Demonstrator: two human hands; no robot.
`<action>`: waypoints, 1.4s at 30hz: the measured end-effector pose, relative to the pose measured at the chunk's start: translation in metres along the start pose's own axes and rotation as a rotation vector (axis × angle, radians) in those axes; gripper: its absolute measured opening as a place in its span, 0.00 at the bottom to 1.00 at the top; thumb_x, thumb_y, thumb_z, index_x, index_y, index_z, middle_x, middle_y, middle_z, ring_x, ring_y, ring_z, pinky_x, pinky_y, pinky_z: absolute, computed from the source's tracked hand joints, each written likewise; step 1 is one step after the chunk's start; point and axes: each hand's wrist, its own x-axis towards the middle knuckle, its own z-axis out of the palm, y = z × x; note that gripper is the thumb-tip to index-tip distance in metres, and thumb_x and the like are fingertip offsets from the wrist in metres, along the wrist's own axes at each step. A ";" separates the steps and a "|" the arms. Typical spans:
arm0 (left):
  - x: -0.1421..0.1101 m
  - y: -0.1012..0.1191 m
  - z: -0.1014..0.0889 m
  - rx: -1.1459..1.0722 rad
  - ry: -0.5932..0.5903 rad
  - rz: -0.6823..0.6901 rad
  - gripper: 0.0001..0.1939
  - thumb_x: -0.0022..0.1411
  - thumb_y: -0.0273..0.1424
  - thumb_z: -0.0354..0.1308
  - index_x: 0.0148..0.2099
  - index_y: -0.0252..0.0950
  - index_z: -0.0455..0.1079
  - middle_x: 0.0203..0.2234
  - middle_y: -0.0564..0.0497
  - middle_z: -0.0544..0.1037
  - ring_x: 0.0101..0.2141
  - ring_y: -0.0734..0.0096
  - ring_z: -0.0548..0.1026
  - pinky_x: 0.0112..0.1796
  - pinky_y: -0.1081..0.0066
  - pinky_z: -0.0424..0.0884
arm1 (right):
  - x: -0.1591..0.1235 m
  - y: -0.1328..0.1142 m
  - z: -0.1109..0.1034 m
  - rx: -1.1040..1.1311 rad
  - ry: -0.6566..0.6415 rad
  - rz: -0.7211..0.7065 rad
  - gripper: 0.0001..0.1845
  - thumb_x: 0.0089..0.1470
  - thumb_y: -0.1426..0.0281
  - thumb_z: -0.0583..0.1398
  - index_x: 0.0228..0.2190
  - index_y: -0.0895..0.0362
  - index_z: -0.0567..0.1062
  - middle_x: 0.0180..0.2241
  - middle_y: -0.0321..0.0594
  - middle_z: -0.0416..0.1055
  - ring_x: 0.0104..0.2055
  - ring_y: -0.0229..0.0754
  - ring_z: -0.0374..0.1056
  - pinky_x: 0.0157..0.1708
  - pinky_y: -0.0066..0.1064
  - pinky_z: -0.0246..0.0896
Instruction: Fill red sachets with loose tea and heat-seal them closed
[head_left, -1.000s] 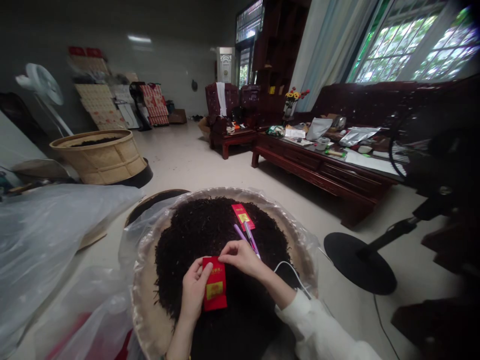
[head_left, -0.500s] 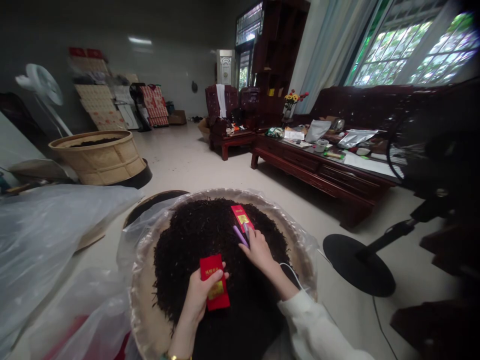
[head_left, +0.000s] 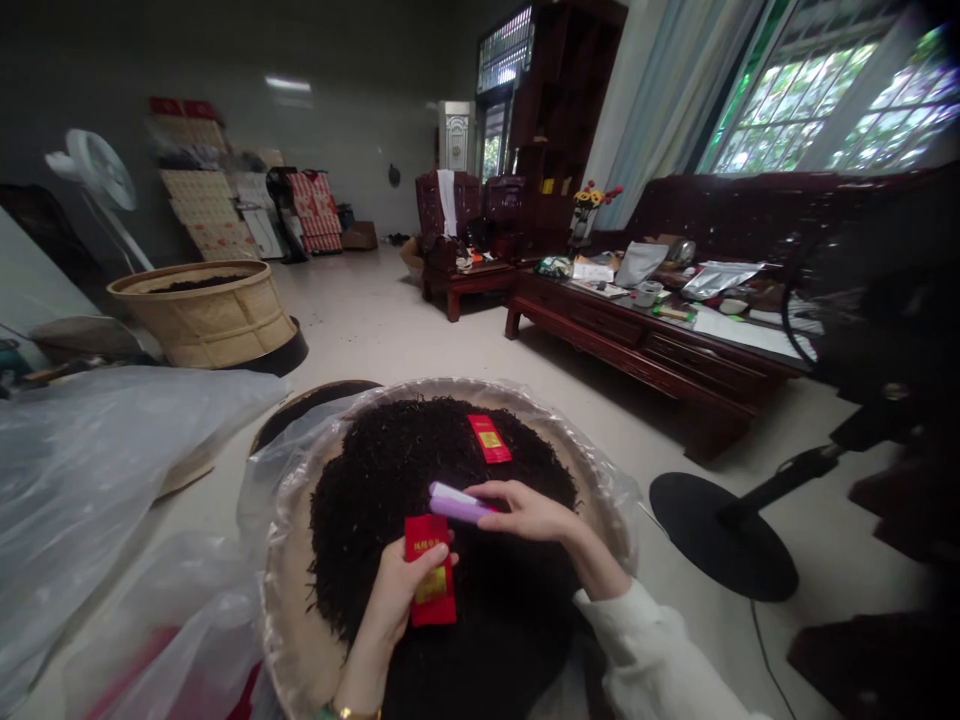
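Observation:
My left hand (head_left: 399,588) is closed round a red tea packet (head_left: 431,540) with gold lettering and a gold patch, thumb across its front. The packet stands roughly upright above dark loose tea leaves (head_left: 397,450). In my right hand (head_left: 529,512) is a slim purple and white bag sealer (head_left: 456,504), pinched between thumb and fingers. It points left, just above the packet's top edge; whether they touch I cannot tell. Another red packet (head_left: 489,439) lies on the leaves, beyond my right hand. The leaves fill a round, plastic-lined basket (head_left: 289,560).
A black fan base (head_left: 724,535) stands on the floor at right. Behind it is a dark wooden table (head_left: 600,320) crowded with bags and papers. Clear plastic sheeting (head_left: 112,450) spreads at left, near another bamboo basket (head_left: 217,320) of leaves.
My right hand has moved left and towards me from the lying packet, bringing the sealer to the top of the held packet. The sealer has turned nearly level. My left hand has barely moved.

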 end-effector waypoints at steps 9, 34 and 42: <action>0.001 -0.006 -0.002 0.108 -0.031 0.012 0.33 0.29 0.42 0.75 0.37 0.27 0.74 0.27 0.41 0.80 0.28 0.60 0.79 0.31 0.69 0.74 | 0.007 -0.036 0.020 -0.242 -0.032 -0.028 0.17 0.53 0.70 0.61 0.46 0.58 0.76 0.42 0.42 0.75 0.41 0.43 0.69 0.41 0.28 0.61; -0.002 0.006 0.001 -0.016 0.027 0.153 0.31 0.38 0.48 0.69 0.39 0.32 0.72 0.29 0.48 0.79 0.26 0.72 0.74 0.28 0.76 0.69 | 0.013 -0.040 0.036 -0.263 0.063 0.046 0.16 0.57 0.61 0.60 0.40 0.59 0.79 0.36 0.40 0.77 0.35 0.40 0.70 0.32 0.24 0.57; -0.004 0.009 0.000 -0.020 0.039 0.129 0.31 0.37 0.48 0.70 0.39 0.32 0.72 0.24 0.52 0.77 0.24 0.74 0.72 0.26 0.77 0.67 | 0.014 -0.039 0.040 -0.312 0.086 0.003 0.16 0.58 0.60 0.59 0.40 0.57 0.79 0.35 0.41 0.76 0.35 0.40 0.70 0.32 0.24 0.55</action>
